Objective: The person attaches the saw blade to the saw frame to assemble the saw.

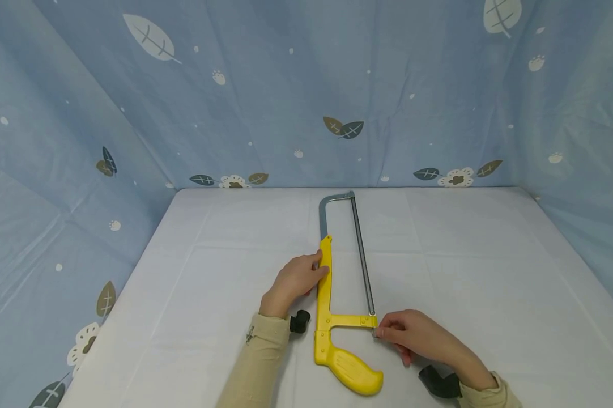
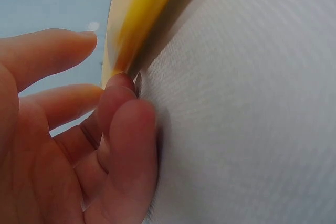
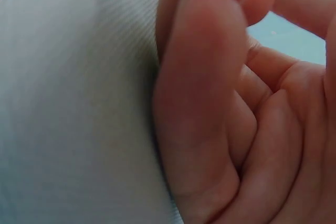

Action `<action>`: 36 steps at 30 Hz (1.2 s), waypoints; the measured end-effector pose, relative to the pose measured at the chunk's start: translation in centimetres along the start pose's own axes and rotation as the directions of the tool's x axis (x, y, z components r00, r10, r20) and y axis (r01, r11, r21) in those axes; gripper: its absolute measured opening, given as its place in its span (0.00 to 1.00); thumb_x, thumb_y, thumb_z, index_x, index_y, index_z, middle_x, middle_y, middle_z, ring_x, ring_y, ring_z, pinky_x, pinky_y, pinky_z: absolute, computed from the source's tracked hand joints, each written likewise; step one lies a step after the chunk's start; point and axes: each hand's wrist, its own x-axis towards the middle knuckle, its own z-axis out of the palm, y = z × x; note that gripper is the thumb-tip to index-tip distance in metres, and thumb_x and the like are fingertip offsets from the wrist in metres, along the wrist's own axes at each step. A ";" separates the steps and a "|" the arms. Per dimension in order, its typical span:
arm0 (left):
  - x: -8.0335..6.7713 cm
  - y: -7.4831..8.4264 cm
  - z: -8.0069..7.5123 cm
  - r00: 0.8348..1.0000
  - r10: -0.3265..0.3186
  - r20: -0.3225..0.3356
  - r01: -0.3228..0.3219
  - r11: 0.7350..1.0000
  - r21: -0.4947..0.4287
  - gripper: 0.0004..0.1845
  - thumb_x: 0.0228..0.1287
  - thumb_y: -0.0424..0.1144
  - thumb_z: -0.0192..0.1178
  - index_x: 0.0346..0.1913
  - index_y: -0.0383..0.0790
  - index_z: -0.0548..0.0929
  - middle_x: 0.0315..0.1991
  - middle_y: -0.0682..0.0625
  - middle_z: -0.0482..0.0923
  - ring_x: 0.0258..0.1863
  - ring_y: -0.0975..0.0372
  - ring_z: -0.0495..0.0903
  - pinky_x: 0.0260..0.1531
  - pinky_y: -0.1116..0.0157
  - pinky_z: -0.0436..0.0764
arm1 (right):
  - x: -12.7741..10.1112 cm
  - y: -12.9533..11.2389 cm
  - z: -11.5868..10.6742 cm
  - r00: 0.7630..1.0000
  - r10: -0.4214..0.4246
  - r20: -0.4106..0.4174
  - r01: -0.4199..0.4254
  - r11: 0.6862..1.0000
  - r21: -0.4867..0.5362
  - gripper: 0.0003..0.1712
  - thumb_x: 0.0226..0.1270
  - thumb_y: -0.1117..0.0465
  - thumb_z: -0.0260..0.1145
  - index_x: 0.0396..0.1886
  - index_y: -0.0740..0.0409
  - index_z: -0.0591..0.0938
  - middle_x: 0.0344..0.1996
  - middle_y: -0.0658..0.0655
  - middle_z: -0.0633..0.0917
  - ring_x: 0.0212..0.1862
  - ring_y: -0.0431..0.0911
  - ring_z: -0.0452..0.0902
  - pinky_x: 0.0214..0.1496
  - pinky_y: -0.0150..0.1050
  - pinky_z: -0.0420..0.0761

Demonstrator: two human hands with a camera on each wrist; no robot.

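Note:
A hacksaw (image 1: 324, 300) lies flat on the white-covered table, its yellow handle (image 1: 356, 373) toward me and its grey front bow (image 1: 323, 218) pointing away. The blade (image 1: 362, 255) runs along the right side of the frame. My left hand (image 1: 296, 276) grips the yellow frame bar from the left, thumb on top and fingers at its far side. At the blade's near end, my right hand (image 1: 424, 335) pinches the small metal wing nut (image 1: 375, 334) between thumb and index finger. In the right wrist view the curled fingers (image 3: 199, 87) hide the nut.
The white tablecloth (image 1: 464, 266) spreads under the saw. Blue leaf-patterned curtains (image 1: 286, 96) stand along the back and both sides. A black wrist camera (image 1: 301, 321) sits at the left wrist, another black camera (image 1: 439, 382) at the right.

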 end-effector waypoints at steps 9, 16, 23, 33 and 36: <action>-0.1 -0.1 0.0 1.000 0.006 -0.004 -0.006 1.000 -0.001 0.29 0.63 0.50 0.51 0.67 0.48 0.60 0.16 0.51 0.70 0.08 0.61 0.68 0.14 0.67 0.67 | -0.1 -0.1 0.1 1.000 0.000 -0.004 0.000 1.000 -0.016 0.16 0.58 0.43 0.59 0.32 0.50 0.80 0.10 0.50 0.74 0.11 0.46 0.71 0.13 0.33 0.65; -0.1 0.0 0.0 1.000 0.004 -0.008 -0.004 1.000 -0.011 0.30 0.63 0.49 0.51 0.66 0.47 0.61 0.16 0.51 0.70 0.08 0.60 0.68 0.14 0.67 0.66 | 0.0 0.0 -0.2 1.000 -0.014 0.027 0.014 1.000 0.017 0.14 0.60 0.46 0.60 0.34 0.51 0.80 0.11 0.50 0.74 0.12 0.45 0.71 0.14 0.34 0.68; -0.2 0.0 -0.1 1.000 0.014 -0.009 -0.014 1.000 -0.010 0.29 0.63 0.49 0.51 0.66 0.46 0.61 0.16 0.51 0.69 0.08 0.60 0.67 0.14 0.67 0.66 | 0.0 0.5 -0.3 0.999 -0.026 0.038 0.023 0.998 0.066 0.14 0.59 0.49 0.61 0.35 0.53 0.80 0.13 0.51 0.74 0.12 0.45 0.70 0.14 0.35 0.70; 0.0 0.0 0.0 1.000 0.028 -0.006 -0.028 1.000 0.008 0.28 0.64 0.49 0.51 0.66 0.46 0.62 0.15 0.52 0.69 0.08 0.60 0.68 0.15 0.67 0.66 | 0.3 0.5 -0.2 1.000 0.020 -0.011 -0.019 0.999 0.039 0.16 0.56 0.45 0.63 0.32 0.53 0.77 0.12 0.51 0.72 0.09 0.44 0.68 0.12 0.33 0.65; 0.0 -0.1 0.0 0.999 0.039 -0.009 -0.038 0.999 0.015 0.27 0.64 0.48 0.51 0.64 0.45 0.65 0.15 0.52 0.69 0.08 0.60 0.68 0.15 0.68 0.65 | 0.3 0.5 -0.2 1.000 0.022 0.001 -0.022 0.999 0.047 0.17 0.56 0.44 0.62 0.32 0.53 0.78 0.11 0.50 0.73 0.09 0.43 0.68 0.12 0.33 0.65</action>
